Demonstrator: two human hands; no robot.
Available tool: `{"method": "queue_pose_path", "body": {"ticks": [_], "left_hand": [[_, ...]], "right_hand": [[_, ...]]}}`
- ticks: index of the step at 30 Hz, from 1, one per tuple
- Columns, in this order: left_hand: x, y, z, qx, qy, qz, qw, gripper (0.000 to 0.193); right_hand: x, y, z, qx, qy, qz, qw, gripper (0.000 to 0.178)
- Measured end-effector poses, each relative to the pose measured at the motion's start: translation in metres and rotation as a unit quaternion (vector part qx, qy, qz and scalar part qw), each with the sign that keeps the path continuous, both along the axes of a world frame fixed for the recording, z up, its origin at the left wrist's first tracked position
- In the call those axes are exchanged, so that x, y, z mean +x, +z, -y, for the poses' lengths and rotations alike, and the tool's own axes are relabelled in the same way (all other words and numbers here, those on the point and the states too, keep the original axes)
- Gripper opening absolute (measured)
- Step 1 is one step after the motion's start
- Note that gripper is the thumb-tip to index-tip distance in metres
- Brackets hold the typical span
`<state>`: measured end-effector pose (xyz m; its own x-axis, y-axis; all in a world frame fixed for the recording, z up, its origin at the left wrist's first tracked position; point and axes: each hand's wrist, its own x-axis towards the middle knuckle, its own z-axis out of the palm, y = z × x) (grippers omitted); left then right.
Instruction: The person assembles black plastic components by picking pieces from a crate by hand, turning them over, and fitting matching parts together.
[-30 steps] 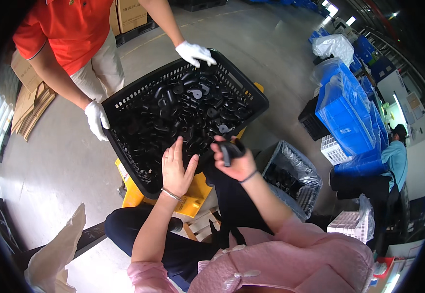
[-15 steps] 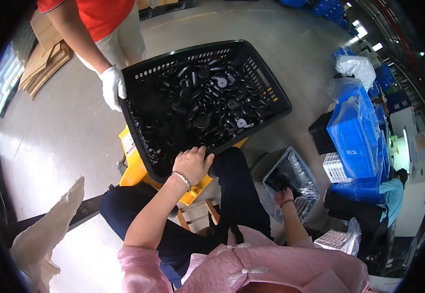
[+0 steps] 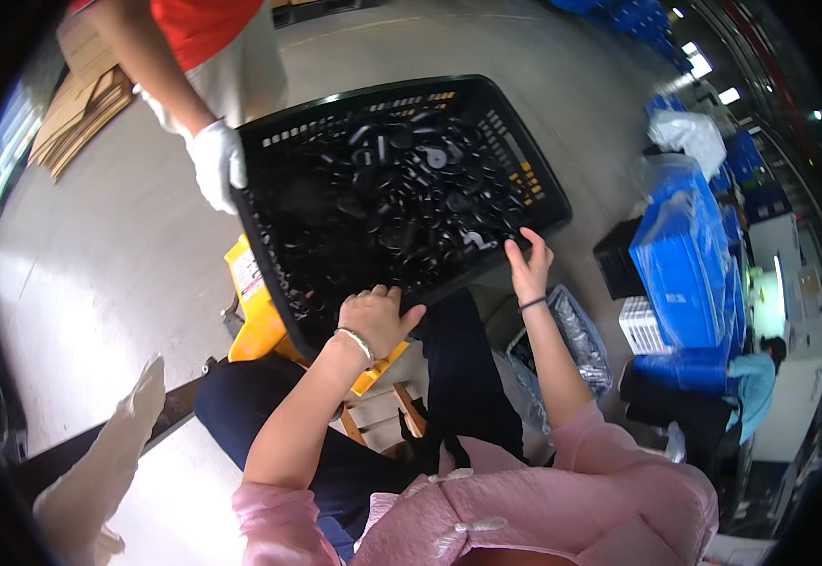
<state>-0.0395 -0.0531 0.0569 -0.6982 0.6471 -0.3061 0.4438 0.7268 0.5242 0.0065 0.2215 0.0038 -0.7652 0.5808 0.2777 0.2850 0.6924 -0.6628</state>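
Large black plastic basket (image 3: 335, 151), lattice walls, sits tilted over a yellow stand (image 3: 255, 316), in front of the seated person's knees. It is filled with small black round parts (image 3: 402, 189), a heap spread across the floor of the basket, thicker toward the far right corner. Judged: the loaded basket is heavy and stiff, best taken by the rim on two opposite sides; the parts look light, hard and smooth, so they slide and spill if the basket tips.

Co-worker's white-gloved hand (image 3: 218, 165) grips the basket's left rim near the far left corner.

Person's left hand (image 3: 378, 316) rests on the near rim, fingers curled over the edge, gripping the basket. Right hand (image 3: 529, 264) reaches over the near right edge, fingers spread loosely on the parts; cannot tell whether it is pinching one.

A smaller grey mesh bin (image 3: 581, 344) with dark parts inside stands on the floor beside the right forearm. Blue crates (image 3: 685, 255) wrapped in clear plastic stand well apart at right. Flat cardboard (image 3: 81, 104) lies on the floor at far left.
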Motion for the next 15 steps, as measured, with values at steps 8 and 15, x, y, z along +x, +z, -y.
{"method": "queue_pose_path", "body": {"ticks": [8, 15], "left_hand": [[-0.001, 0.002, -0.001, -0.033, -0.012, 0.056, 0.998, 0.058], [-0.004, 0.002, -0.003, -0.02, -0.02, 0.045, 0.999, 0.058]], "right_hand": [[-0.003, 0.047, 0.031, 0.034, 0.028, 0.221, 0.974, 0.065], [-0.045, 0.092, 0.009, 0.248, 0.088, 0.396, 0.88, 0.055]]}}
